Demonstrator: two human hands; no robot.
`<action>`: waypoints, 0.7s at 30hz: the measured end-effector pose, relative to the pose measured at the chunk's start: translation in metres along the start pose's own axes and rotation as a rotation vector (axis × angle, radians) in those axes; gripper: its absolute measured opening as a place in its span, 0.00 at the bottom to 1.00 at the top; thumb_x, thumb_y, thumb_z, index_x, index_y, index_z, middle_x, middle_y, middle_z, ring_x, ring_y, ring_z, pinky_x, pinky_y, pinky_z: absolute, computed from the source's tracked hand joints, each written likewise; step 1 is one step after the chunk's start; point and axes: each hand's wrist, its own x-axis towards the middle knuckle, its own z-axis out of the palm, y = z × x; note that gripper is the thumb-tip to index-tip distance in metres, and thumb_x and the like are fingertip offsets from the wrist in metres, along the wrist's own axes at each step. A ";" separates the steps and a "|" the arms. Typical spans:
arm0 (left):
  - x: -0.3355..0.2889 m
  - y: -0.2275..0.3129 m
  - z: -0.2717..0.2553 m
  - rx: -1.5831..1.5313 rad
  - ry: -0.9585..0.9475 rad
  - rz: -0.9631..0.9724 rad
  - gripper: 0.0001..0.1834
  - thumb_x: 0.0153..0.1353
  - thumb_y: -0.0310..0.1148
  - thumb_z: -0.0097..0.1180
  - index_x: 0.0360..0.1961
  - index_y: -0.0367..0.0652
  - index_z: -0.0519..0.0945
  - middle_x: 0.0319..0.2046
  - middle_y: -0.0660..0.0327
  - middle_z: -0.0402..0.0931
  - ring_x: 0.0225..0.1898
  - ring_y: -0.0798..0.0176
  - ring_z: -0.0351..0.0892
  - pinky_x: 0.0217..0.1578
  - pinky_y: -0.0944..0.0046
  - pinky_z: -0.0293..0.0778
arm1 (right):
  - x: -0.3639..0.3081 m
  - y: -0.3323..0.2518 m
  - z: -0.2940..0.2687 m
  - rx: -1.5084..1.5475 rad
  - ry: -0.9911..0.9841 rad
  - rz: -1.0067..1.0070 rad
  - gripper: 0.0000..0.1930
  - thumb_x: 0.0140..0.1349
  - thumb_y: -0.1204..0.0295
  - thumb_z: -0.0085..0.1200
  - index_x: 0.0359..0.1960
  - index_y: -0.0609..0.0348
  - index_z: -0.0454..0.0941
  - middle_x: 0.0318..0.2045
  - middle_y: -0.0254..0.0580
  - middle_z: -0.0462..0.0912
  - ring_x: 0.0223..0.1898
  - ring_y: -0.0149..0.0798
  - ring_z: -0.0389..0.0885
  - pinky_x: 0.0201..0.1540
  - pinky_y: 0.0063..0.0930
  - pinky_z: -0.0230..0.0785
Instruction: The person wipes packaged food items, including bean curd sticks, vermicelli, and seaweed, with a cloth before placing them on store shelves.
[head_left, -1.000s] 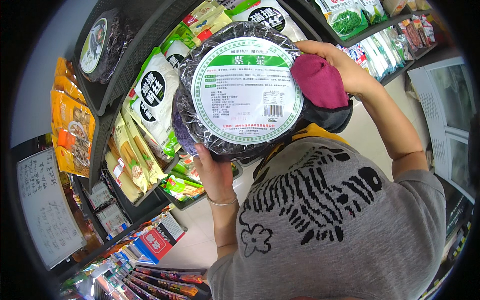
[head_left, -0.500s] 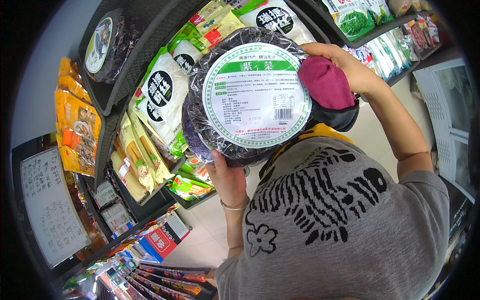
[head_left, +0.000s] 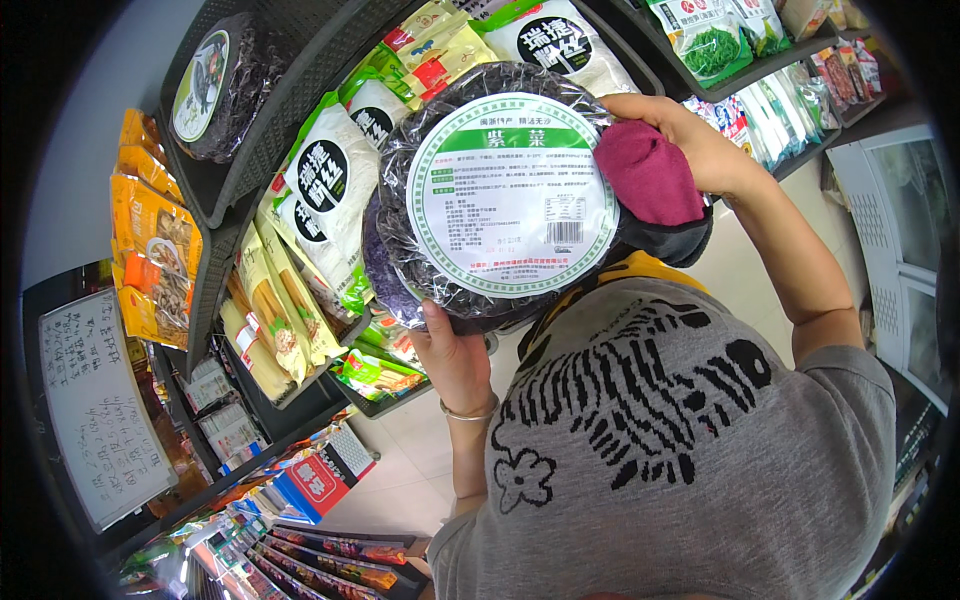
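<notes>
A round, dark cake of dried seaweed (head_left: 392,170) in clear wrap is held up in front of me, its round white and green label facing me. My left hand (head_left: 451,352) is closed on its lower left edge, thumb on the front and fingers hidden behind. At the upper right edge my right hand (head_left: 690,140) grips it, the fingertips partly hidden behind the pack. Between this hand and the label hangs a maroon cloth (head_left: 650,175), with a black cloth piece (head_left: 683,242) below it. Purple fabric (head_left: 388,275) shows at the pack's left edge.
Beside the pack, a shelf tray holds white noodle bags (head_left: 325,180) and long yellow packs (head_left: 275,310). Another seaweed pack (head_left: 225,95) stands in a black bin. Orange bags (head_left: 155,250) and a written whiteboard (head_left: 105,410) are at left. A white cabinet (head_left: 895,250) stands at right.
The seaweed pack has dipped very slightly, and the glare on its label has shifted. Both hands keep their hold.
</notes>
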 end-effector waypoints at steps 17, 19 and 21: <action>0.003 -0.007 -0.006 0.072 0.057 0.018 0.22 0.65 0.39 0.46 0.55 0.36 0.64 0.53 0.57 0.68 0.52 0.60 0.69 0.53 0.55 0.66 | 0.000 0.008 -0.002 0.008 0.009 0.028 0.25 0.55 0.75 0.57 0.54 0.69 0.66 0.45 0.40 0.77 0.45 0.25 0.73 0.50 0.21 0.65; 0.003 -0.007 -0.005 0.060 0.068 0.004 0.22 0.66 0.35 0.45 0.57 0.36 0.61 0.54 0.56 0.67 0.53 0.60 0.68 0.54 0.57 0.66 | 0.000 0.008 -0.002 0.013 0.003 0.036 0.25 0.55 0.75 0.57 0.54 0.69 0.66 0.45 0.40 0.77 0.45 0.26 0.73 0.50 0.21 0.65; 0.003 -0.005 -0.005 0.060 0.056 -0.008 0.22 0.66 0.35 0.45 0.57 0.36 0.61 0.54 0.56 0.67 0.53 0.60 0.67 0.54 0.57 0.66 | 0.000 0.008 -0.001 0.053 0.009 0.033 0.25 0.55 0.75 0.56 0.54 0.68 0.66 0.46 0.40 0.76 0.45 0.26 0.73 0.50 0.21 0.65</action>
